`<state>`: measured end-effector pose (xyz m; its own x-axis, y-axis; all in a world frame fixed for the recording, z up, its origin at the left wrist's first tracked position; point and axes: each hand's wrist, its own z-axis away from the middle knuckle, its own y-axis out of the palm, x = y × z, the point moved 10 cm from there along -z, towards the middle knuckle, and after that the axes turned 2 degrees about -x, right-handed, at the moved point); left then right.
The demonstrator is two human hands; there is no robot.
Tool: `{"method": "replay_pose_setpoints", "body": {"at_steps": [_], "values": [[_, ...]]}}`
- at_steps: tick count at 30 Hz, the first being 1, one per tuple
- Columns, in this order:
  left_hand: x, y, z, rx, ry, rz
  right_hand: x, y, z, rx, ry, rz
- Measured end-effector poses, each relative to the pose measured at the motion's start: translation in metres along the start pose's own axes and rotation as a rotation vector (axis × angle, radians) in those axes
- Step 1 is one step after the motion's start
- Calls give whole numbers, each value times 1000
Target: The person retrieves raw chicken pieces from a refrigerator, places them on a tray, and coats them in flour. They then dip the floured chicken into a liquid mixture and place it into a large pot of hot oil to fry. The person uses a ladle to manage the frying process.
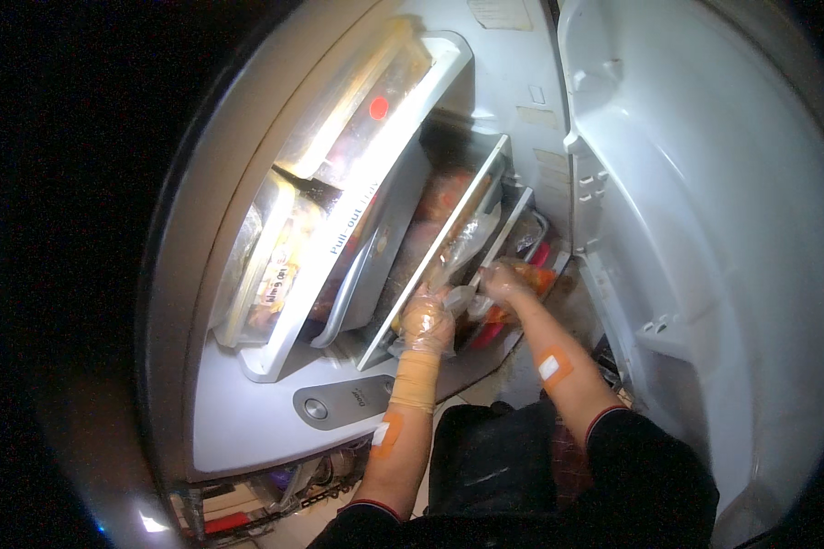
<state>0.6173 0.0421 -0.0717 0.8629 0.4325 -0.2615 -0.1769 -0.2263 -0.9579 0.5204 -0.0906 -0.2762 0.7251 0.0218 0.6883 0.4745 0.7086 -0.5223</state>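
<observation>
My left hand (428,320), in a thin clear plastic glove with a tan band around the wrist, is at the lower end of a clear drawer front in an open fridge. Its fingers are curled at a crumpled clear plastic bag (467,245) that bulges out beside that front. My right hand (504,282), also gloved, is closed at the edge of the lowest drawer (511,229), and what lies in its fingers is hidden. Next to it are bags with orange contents (533,274) and something bright pink. Both forearms wear an orange patch with a white square.
A white pull-out tray (357,215) holds lidded clear food containers (362,114) at the upper left. Under it, another drawer (449,197) holds bagged reddish food. The open fridge door (677,183) fills the right. A grey panel with a round knob (316,409) sits at the lower left.
</observation>
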Motion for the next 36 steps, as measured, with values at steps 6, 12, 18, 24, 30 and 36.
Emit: {"method": "replay_pose_setpoints", "body": {"at_steps": [6, 12, 18, 24, 30, 36], "values": [[11, 12, -5, 66, 13, 76, 11, -3, 6, -7, 81, -75], [-9, -9, 16, 95, 54, 54, -4, -11, 49, -120, 36, -146], [-140, -89, 97, -60, 364, 339, -85, -33, 200, -342, 111, -249], [-323, -287, 247, 122, 1101, 949, -106, 17, 440, -503, 295, -142], [-451, -469, 326, -53, 1681, 1047, -122, 19, 588, -395, 451, 252], [-480, -475, 386, 56, 1657, 720, -166, 69, 771, -362, 596, 185]]}}
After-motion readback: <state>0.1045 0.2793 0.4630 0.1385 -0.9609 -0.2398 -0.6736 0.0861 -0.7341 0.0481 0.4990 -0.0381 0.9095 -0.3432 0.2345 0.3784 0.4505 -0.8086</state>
